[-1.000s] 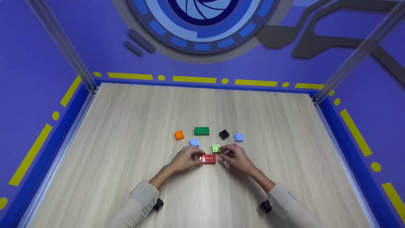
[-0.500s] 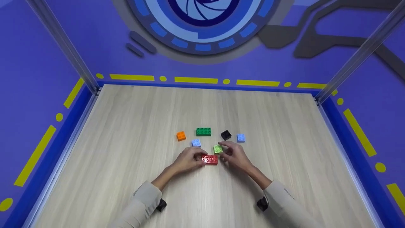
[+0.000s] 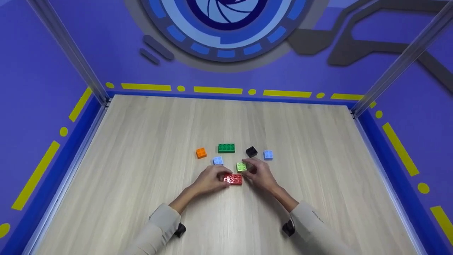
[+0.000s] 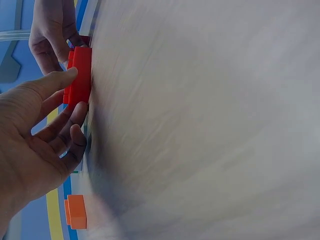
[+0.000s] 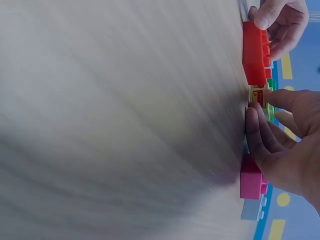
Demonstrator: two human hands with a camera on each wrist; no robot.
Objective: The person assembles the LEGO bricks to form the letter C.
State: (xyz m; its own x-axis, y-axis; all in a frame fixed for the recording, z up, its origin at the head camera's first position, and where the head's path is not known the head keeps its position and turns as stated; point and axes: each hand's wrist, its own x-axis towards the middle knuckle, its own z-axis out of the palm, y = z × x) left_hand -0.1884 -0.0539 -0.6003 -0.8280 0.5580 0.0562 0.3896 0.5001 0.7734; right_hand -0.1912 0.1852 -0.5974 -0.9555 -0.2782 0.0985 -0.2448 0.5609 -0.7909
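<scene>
A red brick (image 3: 233, 179) with two rows of studs lies on the table, its left end pinched between the thumb and fingers of my left hand (image 3: 209, 180). Just behind it sits a small lime green brick (image 3: 241, 166). My right hand (image 3: 262, 176) pinches this brick from the right, thumb on the near side and index finger on the far side. In the right wrist view, a printed face of the lime brick (image 5: 259, 96) shows beside the red brick (image 5: 256, 52). A pink brick (image 5: 251, 177) stands by the right hand; the head view hides it behind that hand.
Behind the hands lie an orange brick (image 3: 201, 153), a long green brick (image 3: 226, 148), a black brick (image 3: 251, 151) and two light blue bricks, one left (image 3: 218, 160) and one right (image 3: 268, 154). Blue walls (image 3: 226, 78) border the wooden table (image 3: 159, 124).
My right hand has moved left from beside the lime green brick, and its thumb and index finger now pinch it. The left hand stays on the red brick. The head view shifts slightly.
</scene>
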